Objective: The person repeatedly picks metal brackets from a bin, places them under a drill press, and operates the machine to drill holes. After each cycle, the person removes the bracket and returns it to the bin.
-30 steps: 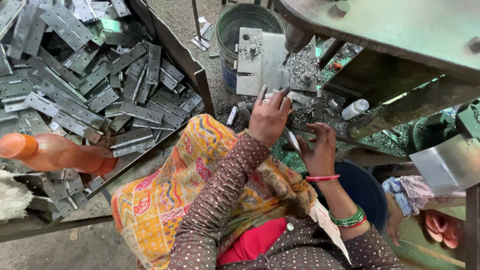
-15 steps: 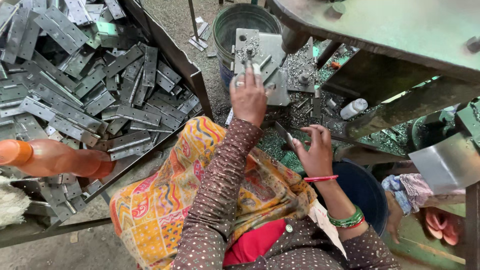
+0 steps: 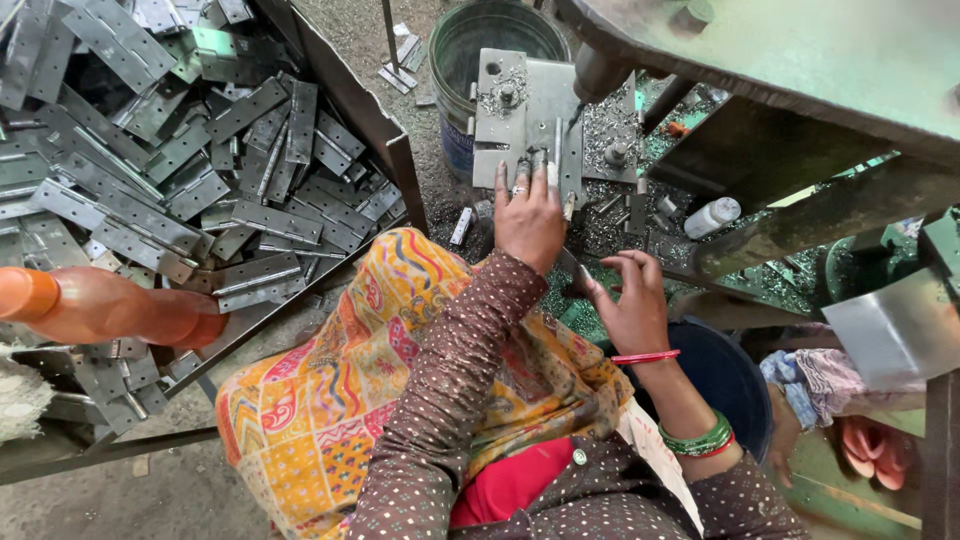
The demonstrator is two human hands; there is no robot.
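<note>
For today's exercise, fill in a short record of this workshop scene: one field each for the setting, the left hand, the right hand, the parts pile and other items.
Setting: a person seated at a drill press, seen from above
Left hand: fingers on a metal strip lying on the jig plate, under the drill bit
Right hand: low beside the plate, pinching a small metal piece; cannot tell what kind
Parts pile: grey hinges heaped in a tray to the left
Other items: bucket behind the plate, orange bottle, small white bottle
</note>
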